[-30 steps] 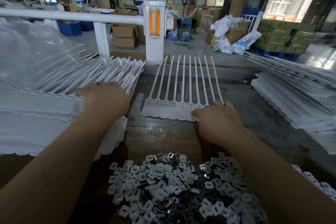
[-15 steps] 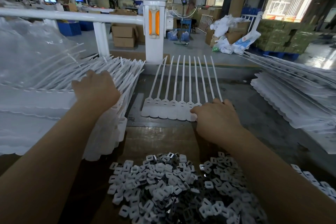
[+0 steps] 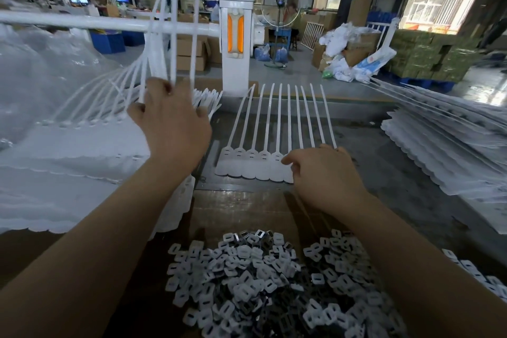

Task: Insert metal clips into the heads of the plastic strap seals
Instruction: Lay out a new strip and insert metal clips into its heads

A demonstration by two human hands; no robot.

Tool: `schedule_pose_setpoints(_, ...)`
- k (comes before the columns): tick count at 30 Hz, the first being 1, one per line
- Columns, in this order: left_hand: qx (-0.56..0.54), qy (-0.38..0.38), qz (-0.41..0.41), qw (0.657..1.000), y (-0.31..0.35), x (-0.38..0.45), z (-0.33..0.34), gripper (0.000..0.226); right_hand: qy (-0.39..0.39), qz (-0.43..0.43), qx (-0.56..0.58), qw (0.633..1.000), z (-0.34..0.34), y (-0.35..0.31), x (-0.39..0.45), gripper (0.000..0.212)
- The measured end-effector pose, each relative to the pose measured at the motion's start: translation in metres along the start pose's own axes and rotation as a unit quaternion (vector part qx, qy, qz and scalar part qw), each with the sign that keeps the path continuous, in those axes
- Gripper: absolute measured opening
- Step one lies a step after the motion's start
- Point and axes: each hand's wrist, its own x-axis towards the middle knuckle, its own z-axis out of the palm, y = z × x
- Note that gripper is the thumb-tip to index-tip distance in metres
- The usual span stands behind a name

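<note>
A flat strip of joined white plastic strap seals [image 3: 259,165] lies mid-table, heads toward me and tails pointing away. My right hand [image 3: 323,176] rests on its right end, bent fingertips on the heads. My left hand [image 3: 171,129] is raised over the big left stack of seals [image 3: 68,170] and grips a lifted strip of seals [image 3: 171,36], whose tails fan upward. A heap of small metal clips [image 3: 260,283] lies close to me, between my forearms. I see no clip in either hand.
Another stack of seal strips [image 3: 444,151] fills the right side of the table. A white post with orange reflectors [image 3: 235,36] and a white rail [image 3: 82,23] stand just behind the table. A few loose seals [image 3: 477,277] lie at the near right edge.
My left hand has risen from the left stack and moved right, pulling a strip of seals up so that its tails stand upright. My right hand has stayed on the middle strip.
</note>
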Motion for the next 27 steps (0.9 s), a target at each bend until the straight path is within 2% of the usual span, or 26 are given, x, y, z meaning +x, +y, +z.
schedule_pose_setpoints(3, -0.054, -0.013, 0.025, 0.998, 0.027, -0.015, -0.003, 0.036, 0.032, 0.002, 0.191, 0.981, -0.008, -0.004, -0.001, 0.030)
schedule_pose_setpoints(5, -0.100, -0.033, 0.037, 0.994, 0.045, -0.029, -0.005, 0.038, -0.007, 0.015, 0.349, 0.937, -0.017, -0.007, -0.001, 0.034)
schedule_pose_setpoints(7, -0.167, -0.075, 0.044, 0.982, 0.062, -0.043, -0.008, 0.047, -0.049, 0.025, 0.470, 0.881, -0.027, -0.007, -0.003, 0.047)
schedule_pose_setpoints(9, -0.268, -0.164, 0.020, 0.949, 0.075, -0.053, -0.016, 0.045, -0.071, 0.032, 0.536, 0.841, -0.033, -0.005, -0.004, 0.061)
schedule_pose_setpoints(10, -0.328, -0.208, -0.006, 0.922, 0.081, -0.056, -0.019, 0.040, -0.073, 0.032, 0.548, 0.833, -0.033, -0.004, -0.004, 0.060)
schedule_pose_setpoints(11, -0.382, -0.245, -0.025, 0.891, 0.085, -0.058, -0.023, 0.041, -0.071, 0.030, 0.555, 0.829, -0.033, -0.004, -0.004, 0.050)
schedule_pose_setpoints(13, -0.444, -0.301, -0.014, 0.844, 0.089, -0.059, -0.030, 0.059, -0.056, 0.031, 0.546, 0.835, -0.032, -0.003, -0.004, 0.022)
schedule_pose_setpoints(14, -0.466, -0.326, 0.003, 0.823, 0.090, -0.059, -0.033, 0.064, -0.047, 0.041, 0.544, 0.837, -0.032, -0.001, -0.003, 0.020)
schedule_pose_setpoints(16, -0.487, -0.358, 0.052, 0.795, 0.087, -0.054, -0.040, 0.054, -0.046, 0.096, 0.556, 0.824, -0.032, 0.005, 0.000, 0.023)
schedule_pose_setpoints(18, -0.451, -0.358, 0.089, 0.813, 0.080, -0.044, -0.042, 0.043, -0.057, 0.183, 0.553, 0.811, -0.033, 0.014, 0.004, 0.024)
schedule_pose_setpoints(21, -0.245, -0.403, 0.155, 0.868, 0.059, -0.023, -0.034, 0.065, -0.051, 0.245, 0.435, 0.865, -0.032, 0.029, 0.013, 0.022)
schedule_pose_setpoints(23, -0.118, -0.478, 0.177, 0.852, 0.041, -0.014, -0.029, 0.083, -0.068, 0.260, 0.377, 0.886, -0.030, 0.037, 0.017, 0.030)
schedule_pose_setpoints(25, -0.068, -0.541, 0.176, 0.819, 0.025, -0.012, -0.021, 0.094, -0.116, 0.280, 0.300, 0.905, -0.025, 0.043, 0.021, 0.028)
schedule_pose_setpoints(27, -0.020, -0.574, 0.195, 0.795, 0.014, -0.013, -0.011, 0.099, -0.132, 0.282, 0.252, 0.916, -0.020, 0.050, 0.021, 0.023)
